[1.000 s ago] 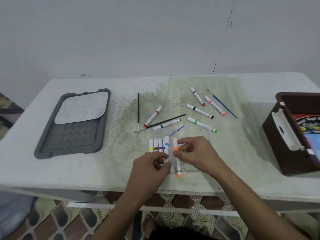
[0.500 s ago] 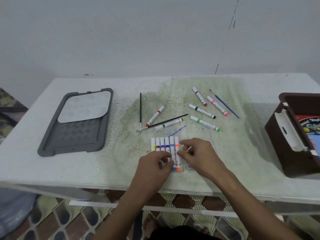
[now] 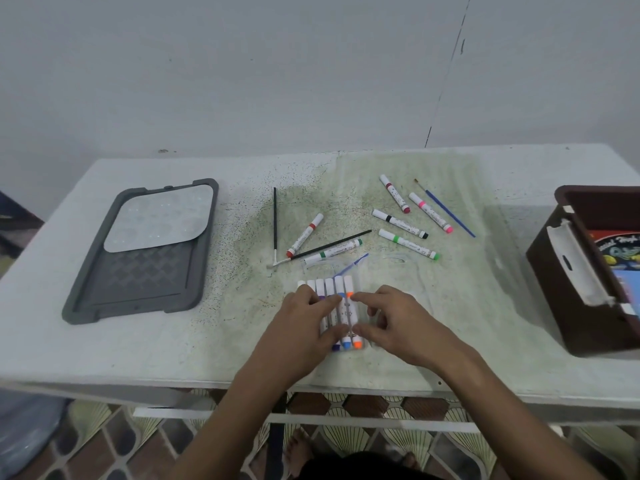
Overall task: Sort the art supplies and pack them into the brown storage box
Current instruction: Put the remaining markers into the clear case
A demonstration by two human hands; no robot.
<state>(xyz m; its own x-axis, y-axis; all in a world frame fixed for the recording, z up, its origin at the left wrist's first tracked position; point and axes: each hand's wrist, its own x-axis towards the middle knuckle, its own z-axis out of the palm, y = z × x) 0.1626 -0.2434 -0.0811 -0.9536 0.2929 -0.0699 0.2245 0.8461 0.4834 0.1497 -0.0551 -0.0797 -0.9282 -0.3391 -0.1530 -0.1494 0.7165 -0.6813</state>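
A row of several white markers (image 3: 337, 292) with coloured caps lies side by side near the table's front edge, the orange marker (image 3: 349, 289) at its right end. My left hand (image 3: 301, 330) lies over the row's left part, thumb under its lower end. My right hand (image 3: 394, 323) pinches the orange marker between forefinger and thumb. Loose markers lie farther back: red (image 3: 304, 235), green (image 3: 332, 252), black (image 3: 400, 223), light green (image 3: 408, 244), pink (image 3: 431, 213), maroon (image 3: 394, 194). The brown storage box (image 3: 585, 341) stands open at the right edge.
Two black brushes (image 3: 275, 220) (image 3: 332, 245) and a blue brush (image 3: 448, 211) lie among the markers. A grey tray (image 3: 138, 289) holding a white palette (image 3: 159, 220) sits at the left. A clear plastic sleeve (image 3: 412, 271) lies under and beside the row. The box holds a printed booklet (image 3: 620, 251).
My right hand has laid the orange marker into the row beside the blue one. Both hands have closed in on the row from either side.
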